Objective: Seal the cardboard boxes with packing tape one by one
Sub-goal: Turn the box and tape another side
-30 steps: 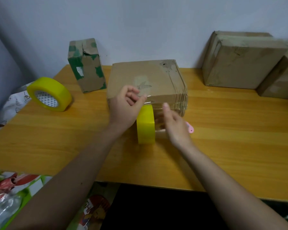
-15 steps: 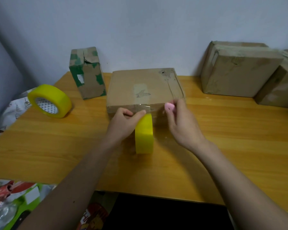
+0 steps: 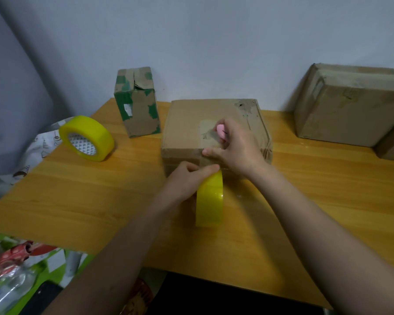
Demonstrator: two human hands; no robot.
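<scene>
a flat cardboard box [image 3: 214, 128] lies on the wooden surface [image 3: 100, 196] at the centre of the frame, its near edge facing the camera. the left hand [image 3: 187, 180] sits just below that near edge, its grip closed round the top of a yellow roll of packing tape [image 3: 209, 201] that stands on its rim on the surface, touching the box's front face. a clear strip of tape runs from the roll up over the box's near edge. the right hand [image 3: 237, 146] lies on top of the box at its near edge, its grip closed round a small pink cutter [image 3: 221, 130], whose tip rests on the taped patch of the lid; the forefinger stretches left along the box edge.

a second yellow tape roll [image 3: 87, 137] lies tilted at the left of the frame, near the surface's left edge. above it and to the right, a small upright box with green patches [image 3: 137, 103] stands against the wall, just beside the flat box's upper left corner. at the upper right of the frame two larger cardboard boxes [image 3: 350, 105] stand against the wall, well apart from the hands. in the lower left corner, below the surface, lies a clutter of plastic bags [image 3: 14, 269].
</scene>
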